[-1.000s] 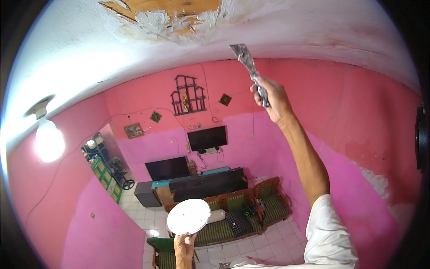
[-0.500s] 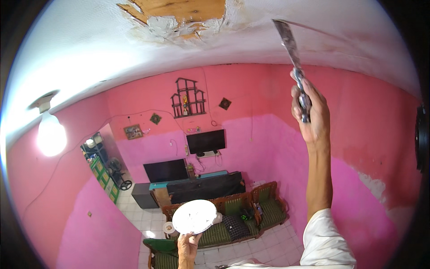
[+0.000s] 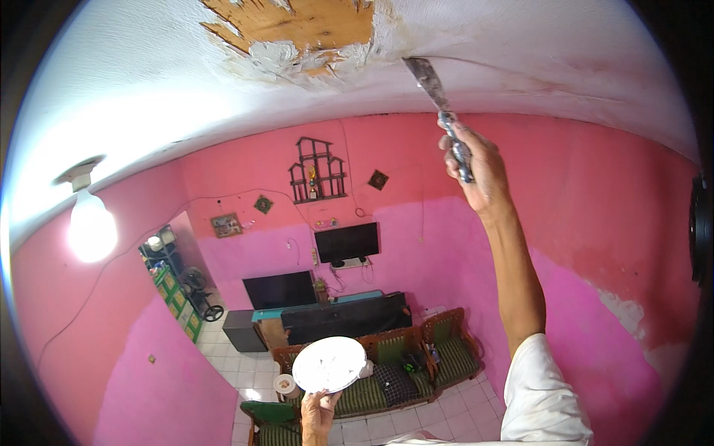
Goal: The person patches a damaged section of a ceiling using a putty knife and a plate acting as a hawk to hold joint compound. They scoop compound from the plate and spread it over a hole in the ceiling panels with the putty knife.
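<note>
My right hand is raised and wrapped round the dark handle of a putty knife. The blade's tip meets the white ceiling, just right of a patch of bare brown wood. Ragged white filler borders that patch. Low in the middle, my left hand grips the near rim of a round white plate. White material lies on the plate, hard to make out against it.
A lit bulb hangs from the ceiling at left. Far below stand a green-striped wooden sofa, an armchair and a grey cabinet. Two dark screens, one a wall television, are by the pink wall. A dark round object is at the right edge.
My right hand has moved left and slightly down with the putty knife, bringing the blade closer to the bare wood patch. My left hand still holds the plate, and the view has shifted slightly.
</note>
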{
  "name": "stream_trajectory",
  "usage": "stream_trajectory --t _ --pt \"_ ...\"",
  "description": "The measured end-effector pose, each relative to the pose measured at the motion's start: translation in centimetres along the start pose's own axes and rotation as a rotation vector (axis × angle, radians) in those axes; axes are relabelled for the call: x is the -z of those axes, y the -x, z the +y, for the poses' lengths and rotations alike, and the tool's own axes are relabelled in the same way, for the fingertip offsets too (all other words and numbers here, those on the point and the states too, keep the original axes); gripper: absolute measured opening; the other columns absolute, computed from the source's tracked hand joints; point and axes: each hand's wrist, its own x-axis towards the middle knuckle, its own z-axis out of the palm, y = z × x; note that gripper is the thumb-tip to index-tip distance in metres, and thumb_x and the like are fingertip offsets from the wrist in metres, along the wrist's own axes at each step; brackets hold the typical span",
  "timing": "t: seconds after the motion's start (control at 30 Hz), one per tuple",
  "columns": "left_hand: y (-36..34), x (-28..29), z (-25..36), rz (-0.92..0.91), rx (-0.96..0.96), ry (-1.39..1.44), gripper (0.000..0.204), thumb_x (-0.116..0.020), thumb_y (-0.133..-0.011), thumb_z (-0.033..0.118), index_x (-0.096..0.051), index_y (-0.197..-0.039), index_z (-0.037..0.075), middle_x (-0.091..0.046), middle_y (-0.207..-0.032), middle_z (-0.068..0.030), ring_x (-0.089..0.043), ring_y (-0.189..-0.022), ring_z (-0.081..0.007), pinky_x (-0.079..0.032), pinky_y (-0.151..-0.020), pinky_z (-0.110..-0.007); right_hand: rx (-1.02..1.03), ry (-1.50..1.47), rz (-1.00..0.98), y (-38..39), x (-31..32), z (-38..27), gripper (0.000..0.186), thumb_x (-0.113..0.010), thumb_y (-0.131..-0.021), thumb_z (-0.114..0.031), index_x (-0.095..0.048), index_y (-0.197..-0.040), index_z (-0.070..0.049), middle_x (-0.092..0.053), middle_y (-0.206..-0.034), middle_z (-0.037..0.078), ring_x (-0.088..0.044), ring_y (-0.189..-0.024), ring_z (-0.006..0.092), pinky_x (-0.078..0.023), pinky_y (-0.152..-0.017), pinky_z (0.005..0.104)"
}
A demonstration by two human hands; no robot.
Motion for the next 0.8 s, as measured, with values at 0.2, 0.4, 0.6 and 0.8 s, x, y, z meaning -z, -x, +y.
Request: stream_trajectory --t 0.2,0.4,0.6,0.8 --pt "-0.1 0.2 0.2 -0.005 0.003 0.010 0.043 -0.053 -0.079 -0.005 -0.039 -0.120 -0.006 -0.052 -0.118 -0.0171 -0.055 -0.105 -0.0279 -0.052 -0.087 -0.044 0.227 -0.039 0.098 8.0 1.0 -3.0 0.034 -0.045 -0.093 -0.022 -0.052 -0.118 0.000 -0.053 -0.070 0.002 -0.041 -0.045 0.0049 -0.032 -0.039 0.0189" --pt "0.5 1.0 -0.6 -0.048 0.044 0.093 0.048 -0.046 -0.081 -0.006 -0.032 -0.126 -0.004 -0.049 -0.121 -0.0177 -0.054 -0.107 -0.0273 -0.047 -0.093 -0.048 -0.206 0.151 0.482 20.6 6.7 8.5 0.030 -0.054 -0.085 -0.037 -0.055 -0.092 -0.007 -0.052 -0.064 0.001 -0.047 -0.049 0.0086 -0.038 -0.044 0.0220" --pt "1.0 3.1 -1.0 -0.025 0.050 0.038 0.055 -0.048 -0.080 -0.003 -0.028 -0.131 -0.003 -0.043 -0.128 -0.0170 -0.047 -0.115 -0.0288 -0.041 -0.099 -0.048 -1.108 0.354 0.610 44.5 17.0 26.3 0.009 -0.060 -0.076 -0.011 -0.057 -0.070 -0.005 -0.050 -0.050 0.003 -0.045 -0.039 0.0122 -0.034 -0.035 0.0272" --pt "0.3 4.8 -1.3 -0.088 0.068 -0.022 0.053 -0.054 -0.082 0.005 -0.035 -0.131 -0.001 -0.045 -0.128 -0.0141 -0.045 -0.116 -0.0287 -0.036 -0.103 -0.047 -1.194 0.845 0.296 49.0 19.1 28.8 0.030 -0.072 -0.069 -0.023 -0.068 -0.091 -0.003 -0.066 -0.072 0.013 -0.064 -0.062 0.0237 -0.050 -0.060 0.0354"
